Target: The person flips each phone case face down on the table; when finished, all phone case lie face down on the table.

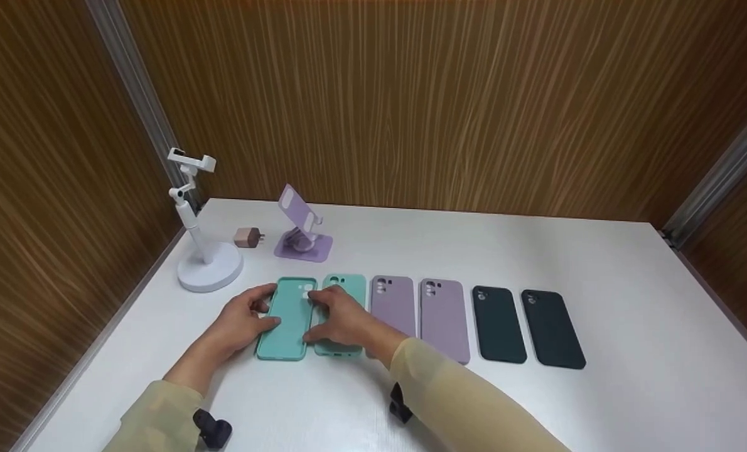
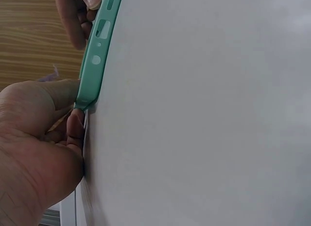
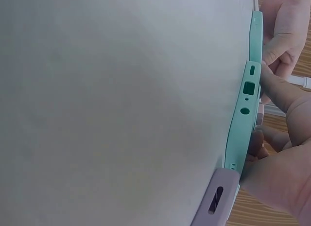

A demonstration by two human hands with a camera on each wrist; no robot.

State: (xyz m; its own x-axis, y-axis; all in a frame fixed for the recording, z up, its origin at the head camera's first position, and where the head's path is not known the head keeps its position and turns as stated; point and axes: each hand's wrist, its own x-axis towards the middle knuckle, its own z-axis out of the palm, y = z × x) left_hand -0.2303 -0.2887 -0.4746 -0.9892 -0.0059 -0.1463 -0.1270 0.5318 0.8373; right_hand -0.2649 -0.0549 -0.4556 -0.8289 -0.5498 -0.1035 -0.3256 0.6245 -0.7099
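Note:
The leftmost teal phone case [image 1: 289,323] lies with its hollow inside facing up. My left hand [image 1: 238,317] pinches its left edge, thumb over the rim and fingers along the side. In the left wrist view a fingertip sits under the corner of the same case [image 2: 92,73]. From the other side my right hand [image 1: 345,317] holds the right edge between thumb and index finger. That hand reaches across a second teal phone case [image 1: 352,282], back side up, and hides much of it. Its port end [image 3: 238,133] shows in the right wrist view.
Two purple phone cases [image 1: 393,307] and two dark green ones [image 1: 499,326] continue the row rightward. Behind stand a white stand with a round base [image 1: 210,276], a charger plug [image 1: 247,237] and a purple phone stand [image 1: 304,248]. Wood-grain panels [image 1: 411,107] enclose the white table [image 1: 631,301].

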